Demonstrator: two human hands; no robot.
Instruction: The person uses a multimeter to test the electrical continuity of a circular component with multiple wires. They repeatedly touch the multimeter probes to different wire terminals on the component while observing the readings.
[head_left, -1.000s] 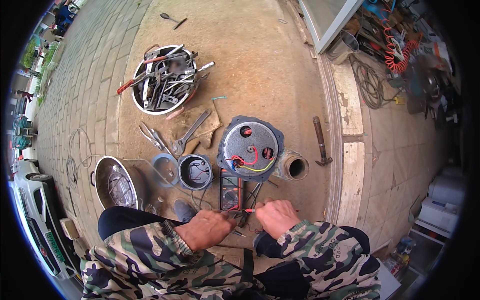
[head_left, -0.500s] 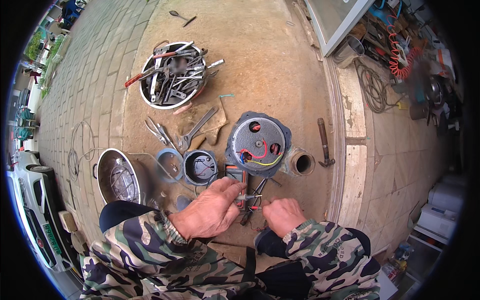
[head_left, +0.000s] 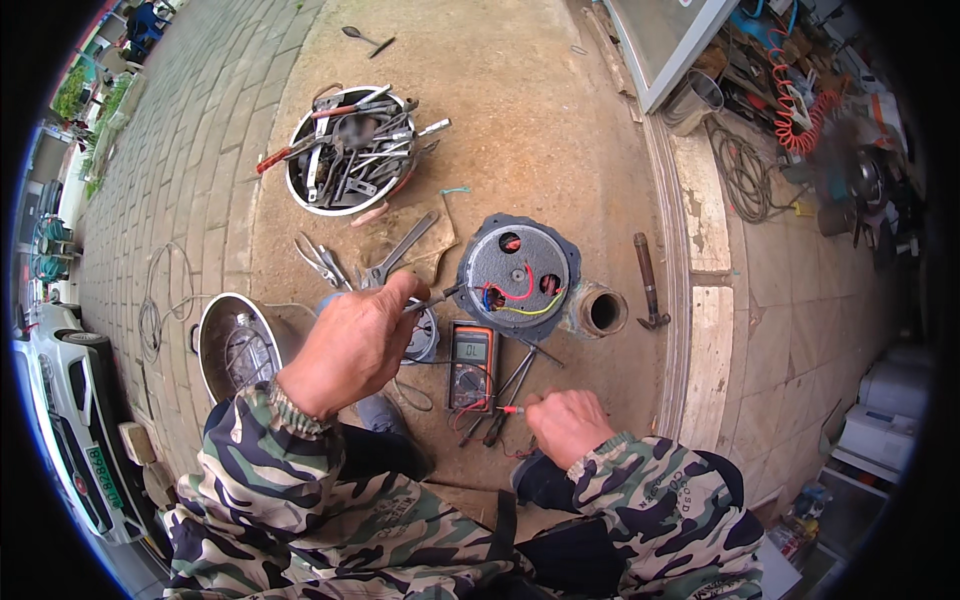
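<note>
Left hand grips one dark probe; at its two o'clock, one round, grainy housing. Right hand grips one red probe.

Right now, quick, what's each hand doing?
Left hand: closed, holding a dark probe toward the round grey housing.
Right hand: closed, holding a red probe.

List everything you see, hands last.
Multimeter: one, black and orange, centre
Round housing: one, grey, beyond multimeter
Probe: one, dark, near housing
Second probe: one, red, beside multimeter
Pipe end: one, brown, beside housing
Tool basin: one, white-rimmed, upper left
Pot: one, grey, left
Adjustable wrench: one, grey, below basin
Hammer: one, brown, right
Coiled hose: one, red, upper right
Car: one, white, far left
Left hand: one, bare, holding probe
Right hand: one, bare, holding second probe
</note>
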